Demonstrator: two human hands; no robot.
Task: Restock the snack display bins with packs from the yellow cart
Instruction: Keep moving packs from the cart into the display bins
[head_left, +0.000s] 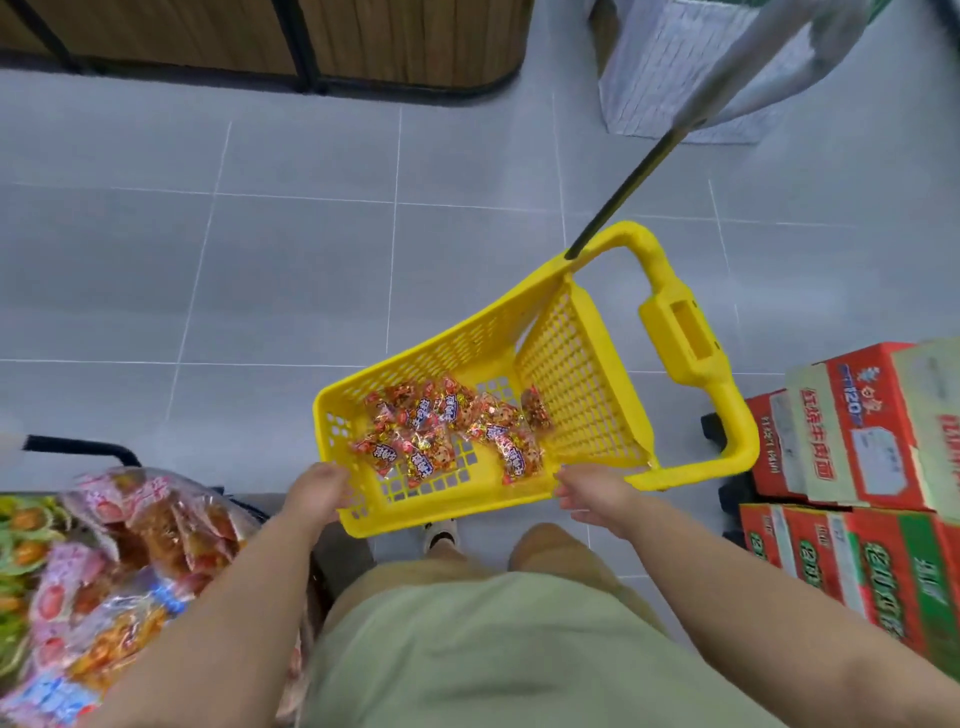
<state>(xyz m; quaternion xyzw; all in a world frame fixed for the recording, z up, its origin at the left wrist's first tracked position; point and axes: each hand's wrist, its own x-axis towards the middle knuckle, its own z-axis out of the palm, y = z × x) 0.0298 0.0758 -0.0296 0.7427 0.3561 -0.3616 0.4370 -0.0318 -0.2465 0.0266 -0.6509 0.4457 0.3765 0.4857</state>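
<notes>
- Near left: a display bin (78, 449) heaped with clear snack packs (130, 561), pink, red and orange, with green ones at the very edge.
- Left hand (317, 491): its fingers curl over the near left corner of the cart's rim, gripping it.
- Centre: the yellow cart (457, 348), a plastic mesh basket, sits tilted on the grey tiled floor (260, 286), just in front of the person.
- Inside the cart: a loose scatter of small red and gold packs (447, 431) lies on the bottom, mostly towards the near side.
- Far centre: the dark-framed wooden base of a shelf unit (389, 41).
- A black pole (623, 192) rises from the cart's far end towards the upper right.
- Right hand (592, 493): its fingertips meet the near right corner of the rim, fingers loosely bent; I cannot tell whether they grip.
- Far right: a pale brick-patterned box (665, 67).
- Near right: stacked red and green cartons (857, 441), close beside the cart's handle.
</notes>
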